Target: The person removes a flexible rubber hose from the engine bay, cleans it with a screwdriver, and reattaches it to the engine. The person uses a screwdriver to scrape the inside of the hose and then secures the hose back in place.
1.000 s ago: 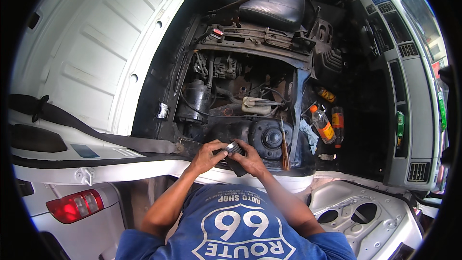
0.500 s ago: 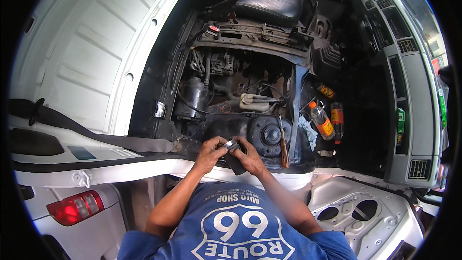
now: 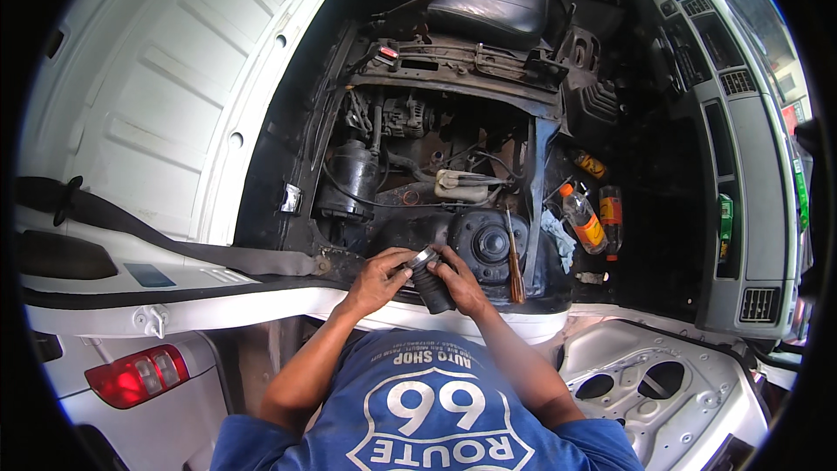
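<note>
In front of my chest, both hands are closed around a short black ribbed rubber hose (image 3: 433, 293). A shiny metal hose clamp (image 3: 423, 257) circles its far end. My left hand (image 3: 375, 283) grips the hose and clamp from the left, thumb toward the ribs. My right hand (image 3: 464, 286) holds the other side, with its thumb on the ribbed wall and fingers near the clamp. The hose's lower end points toward my shirt. A screwdriver (image 3: 516, 277) with a brown handle lies just right of my right hand, on the black housing (image 3: 545, 270).
Beyond my hands is an open engine bay with a black canister (image 3: 350, 176), an alternator (image 3: 408, 116) and a pale plastic reservoir (image 3: 460, 185). Bottles (image 3: 584, 220) and a light blue rag (image 3: 558, 240) lie to the right. A white door sill (image 3: 296, 303) runs in front of me.
The hose has tilted so more of its ribbed side shows. My right hand has shifted slightly right and down along it; both hands still hold it.
</note>
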{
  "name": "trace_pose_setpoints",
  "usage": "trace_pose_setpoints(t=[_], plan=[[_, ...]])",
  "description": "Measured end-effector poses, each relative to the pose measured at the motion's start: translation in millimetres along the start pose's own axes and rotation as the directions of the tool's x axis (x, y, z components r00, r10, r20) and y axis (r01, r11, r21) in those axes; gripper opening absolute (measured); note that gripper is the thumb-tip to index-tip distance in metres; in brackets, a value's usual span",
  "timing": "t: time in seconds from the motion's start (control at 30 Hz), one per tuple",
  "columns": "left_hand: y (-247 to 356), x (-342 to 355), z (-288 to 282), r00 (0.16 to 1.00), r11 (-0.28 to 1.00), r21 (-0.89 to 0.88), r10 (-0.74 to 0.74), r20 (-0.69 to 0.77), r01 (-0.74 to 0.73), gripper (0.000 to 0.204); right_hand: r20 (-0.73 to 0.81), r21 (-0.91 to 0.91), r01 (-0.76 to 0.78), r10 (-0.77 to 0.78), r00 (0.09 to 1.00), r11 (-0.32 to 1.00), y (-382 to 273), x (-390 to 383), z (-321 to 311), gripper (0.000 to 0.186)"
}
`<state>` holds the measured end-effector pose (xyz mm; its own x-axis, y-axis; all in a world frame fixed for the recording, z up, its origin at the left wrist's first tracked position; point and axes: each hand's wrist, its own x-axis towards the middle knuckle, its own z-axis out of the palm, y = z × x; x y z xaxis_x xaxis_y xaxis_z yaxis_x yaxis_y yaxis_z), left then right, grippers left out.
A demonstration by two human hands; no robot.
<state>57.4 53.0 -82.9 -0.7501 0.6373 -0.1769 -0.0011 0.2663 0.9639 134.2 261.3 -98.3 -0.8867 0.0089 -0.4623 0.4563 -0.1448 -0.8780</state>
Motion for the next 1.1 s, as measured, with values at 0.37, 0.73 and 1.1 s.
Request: trace_pose_setpoints(t=[0.37,0.73,1.1], plan=[[-4,-5,3,0.993,1.0,0.015,0.008,-0.116,-0.006,0.025,0.029,0.023,0.013,-0.014,0.999,1.0,-19,-12,0,0.064],[31,3,-30,0.984,0.961,0.274,-0.084,0.156,0.039,0.007,-0.224,0.543,0.252,-0.151,0.963,0.801,-42,-9,-23,0.072],[33,3,14,0.994,0.865,-0.493,-0.112,-0.019,0.088,0.074,-0.356,0.6,0.363,-0.168,0.919,0.713,-55,-8,1,0.079]])
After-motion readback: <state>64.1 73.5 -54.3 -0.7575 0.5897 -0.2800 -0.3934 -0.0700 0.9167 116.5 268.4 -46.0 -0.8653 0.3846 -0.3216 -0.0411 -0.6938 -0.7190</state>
